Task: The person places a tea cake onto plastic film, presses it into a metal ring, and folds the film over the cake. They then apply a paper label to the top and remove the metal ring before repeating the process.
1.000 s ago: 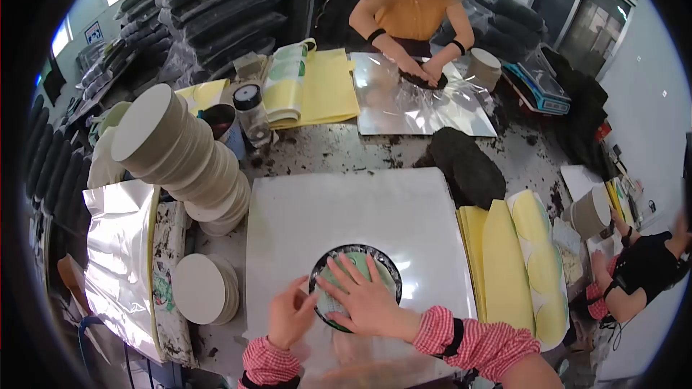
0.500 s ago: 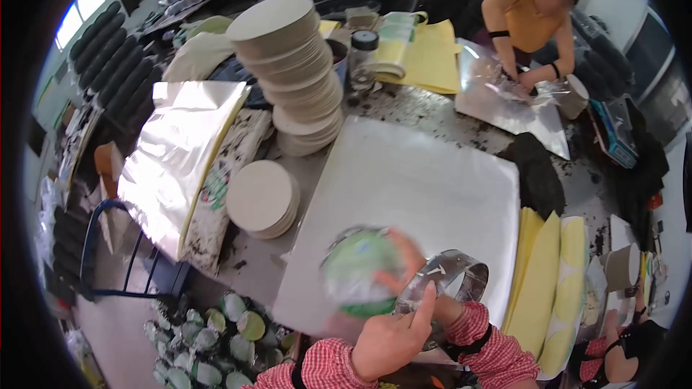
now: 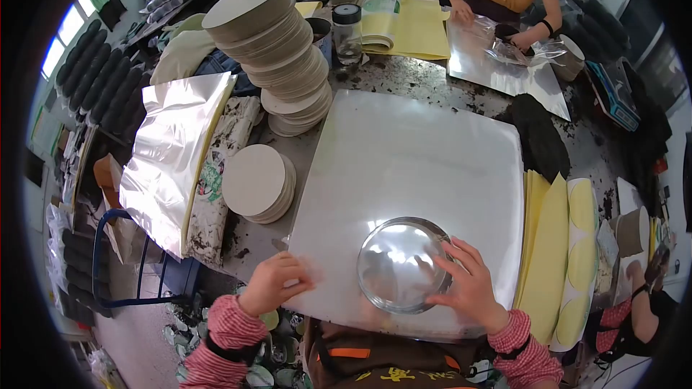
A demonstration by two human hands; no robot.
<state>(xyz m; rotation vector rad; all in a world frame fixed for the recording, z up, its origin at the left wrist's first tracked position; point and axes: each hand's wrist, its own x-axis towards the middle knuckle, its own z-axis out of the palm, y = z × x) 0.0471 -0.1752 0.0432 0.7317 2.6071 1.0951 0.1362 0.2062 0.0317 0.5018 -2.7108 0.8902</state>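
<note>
Right hand (image 3: 468,281) is spread wide, fingers curved over the right rim of a shallow metal ring (image 3: 365,274), probably so it is steadied. Left hand (image 3: 280,281) is blurred, fingers bunched over the board's near left edge; whether anything is pinched cannot be told. The ring is set flat on a white board (image 3: 411,151), near side, likely for a smooth base; only shine is seen inside, and a film lining can't be confirmed. Round card discs are piled left in a tall stack (image 3: 285,57) and a low stack (image 3: 254,180), yellow sheets (image 3: 542,238) are laid right, presumably for reach. Far on the bench (image 3: 414,83), a black-lidded clear jar (image 3: 347,39) is stood upright; its contents can't be made out.
</note>
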